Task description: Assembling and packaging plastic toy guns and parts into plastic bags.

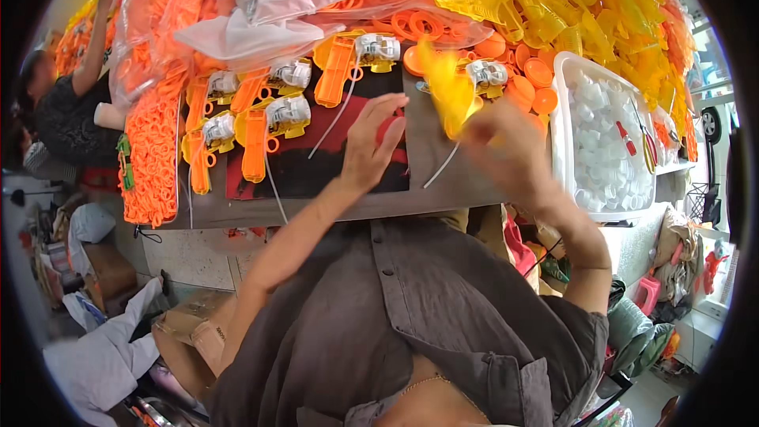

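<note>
Yellow plastic piece, blurred, over the far table edge, pinched at its lower end by the right hand; seemingly light, stiff, best gripped by its narrow end; left hand fingers spread loosely above the red-and-black mat.

Free room is only the bare grey table strip at frame centre; orange toy assemblies block the left, a white bin blocks the right.
</note>
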Demonstrator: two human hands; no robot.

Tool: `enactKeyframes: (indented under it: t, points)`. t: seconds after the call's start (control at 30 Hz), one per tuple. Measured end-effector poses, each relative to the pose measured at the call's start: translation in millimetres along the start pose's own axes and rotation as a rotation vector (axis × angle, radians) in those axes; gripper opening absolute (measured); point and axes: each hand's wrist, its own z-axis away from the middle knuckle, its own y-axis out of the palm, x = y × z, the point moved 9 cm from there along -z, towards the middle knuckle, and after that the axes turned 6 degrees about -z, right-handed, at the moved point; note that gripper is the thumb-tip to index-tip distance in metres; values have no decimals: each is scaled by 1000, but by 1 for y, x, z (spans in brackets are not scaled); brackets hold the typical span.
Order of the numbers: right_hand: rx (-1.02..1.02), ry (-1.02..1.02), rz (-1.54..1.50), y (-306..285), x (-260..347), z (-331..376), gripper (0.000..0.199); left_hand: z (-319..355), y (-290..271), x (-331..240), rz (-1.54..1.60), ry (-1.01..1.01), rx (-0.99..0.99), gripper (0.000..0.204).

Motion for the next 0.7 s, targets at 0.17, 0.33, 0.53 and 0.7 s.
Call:
enactKeyframes:
  t: [0.17,0.33,0.53,0.7]
  points:
    - [175,327,-439,108,8,31,23,67,-13,-18,693,-498,-9,57]
    - [263,51,-197,141,37,11,36,76,-67,20,619,-520,-263,55]
    - [329,-192,252,170,10,6,39,128,-145,-43,-144,-150,-534,27]
    - [169,-26,453,180,-12,0,40,268,-176,-2,-525,-386,-861,12]
